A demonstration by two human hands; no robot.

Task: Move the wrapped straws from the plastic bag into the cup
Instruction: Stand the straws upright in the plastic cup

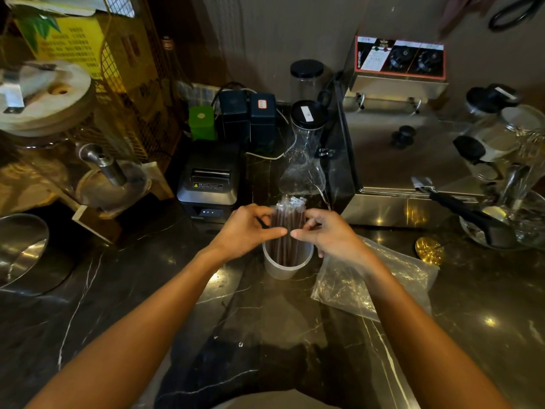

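A bundle of dark wrapped straws (287, 219) stands upright in a translucent plastic cup (284, 268) on the dark marble counter. My left hand (247, 231) curls around the bundle from the left, thumb reaching toward the front. From the right, my right hand (327, 231) cups the same bundle, its thumb almost meeting the left thumb. The clear plastic bag (371, 276) lies flat on the counter just right of the cup, partly under my right forearm; I cannot tell whether straws lie inside it.
A black receipt printer (209, 184) stands behind the cup to the left, a clear carafe (303, 160) right behind it. A steel fryer (407, 160) fills the back right, with glassware and tongs (472, 214) beside it. A metal bowl (20, 246) sits far left.
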